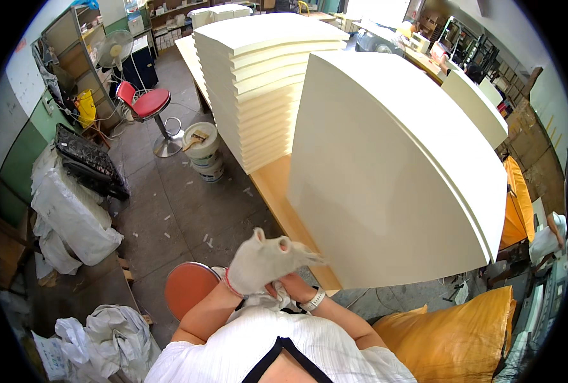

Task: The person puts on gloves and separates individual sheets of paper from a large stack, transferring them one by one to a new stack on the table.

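Observation:
My left hand (265,258) wears a white knit glove with a red edge at the wrist. Two holes at the glove's finger ends show skin, while its other finger ends blur toward the right, so how the fingers are bent is unclear. Just below and partly behind it, my bare right hand (293,286) is closed on crumpled white cloth, which looks like a second glove (277,296). A pale watch (314,299) circles my right wrist. Both hands are in front of my chest, close to the near corner of the wooden table (322,271).
Large curved cream foam panels (386,185) stand on the table, with a tall stack of similar sheets (258,89) behind. An orange-red stool (191,290) is close on my left. Farther off are buckets (202,150) with a brush and a red chair (151,102). Yellow sacking (453,335) lies at right.

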Demonstrator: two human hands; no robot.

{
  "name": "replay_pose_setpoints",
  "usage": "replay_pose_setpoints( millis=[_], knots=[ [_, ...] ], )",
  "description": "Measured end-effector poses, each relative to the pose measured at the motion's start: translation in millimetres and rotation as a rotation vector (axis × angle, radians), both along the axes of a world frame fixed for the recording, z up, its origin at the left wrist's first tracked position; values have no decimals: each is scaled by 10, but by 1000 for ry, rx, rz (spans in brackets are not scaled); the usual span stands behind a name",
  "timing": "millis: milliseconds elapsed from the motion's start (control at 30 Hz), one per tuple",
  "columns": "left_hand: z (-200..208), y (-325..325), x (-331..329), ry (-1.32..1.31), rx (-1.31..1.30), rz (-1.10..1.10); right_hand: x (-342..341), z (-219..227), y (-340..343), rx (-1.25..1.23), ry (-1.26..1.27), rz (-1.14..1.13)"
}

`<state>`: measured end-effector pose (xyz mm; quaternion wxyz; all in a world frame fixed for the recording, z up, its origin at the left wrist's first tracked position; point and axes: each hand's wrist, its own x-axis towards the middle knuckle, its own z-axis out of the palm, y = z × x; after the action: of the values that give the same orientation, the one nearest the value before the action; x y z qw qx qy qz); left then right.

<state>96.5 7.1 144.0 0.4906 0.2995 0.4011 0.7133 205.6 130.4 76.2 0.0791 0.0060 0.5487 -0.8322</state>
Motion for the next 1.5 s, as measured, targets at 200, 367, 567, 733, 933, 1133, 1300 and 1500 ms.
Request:
replay_pose_setpoints(
  millis=[200, 367, 567, 733, 933, 1133, 1300, 1500],
  knots=[
    [-11, 159, 253, -724, 689, -122, -202, 135, -7, 359, 151, -107],
    [365, 90, 107, -614, 621, -549, -393, 313, -202, 607, 283, -66],
    [339, 242, -255, -912, 909, -422, -714, 554, -178, 605, 276, -62],
    [435, -324, -656, -81, 391, 364, -706, 687, 278, -264, 27, -306],
    [-204, -352, -751, 413, -29, 197, -784, 993, 285, -666, 65, -641],
    [-133, 51, -1302, 895, 51, -118, -1269, 996, 295, -958, 174, -795],
    [205, 23, -2152, 528, -90, -373, -1761, 974, 182, -1079, 175, -962],
    [487, 354, -2907, 1268, 423, -370, -2202, 806, -132, -1116, 144, -1178]
  ],
)
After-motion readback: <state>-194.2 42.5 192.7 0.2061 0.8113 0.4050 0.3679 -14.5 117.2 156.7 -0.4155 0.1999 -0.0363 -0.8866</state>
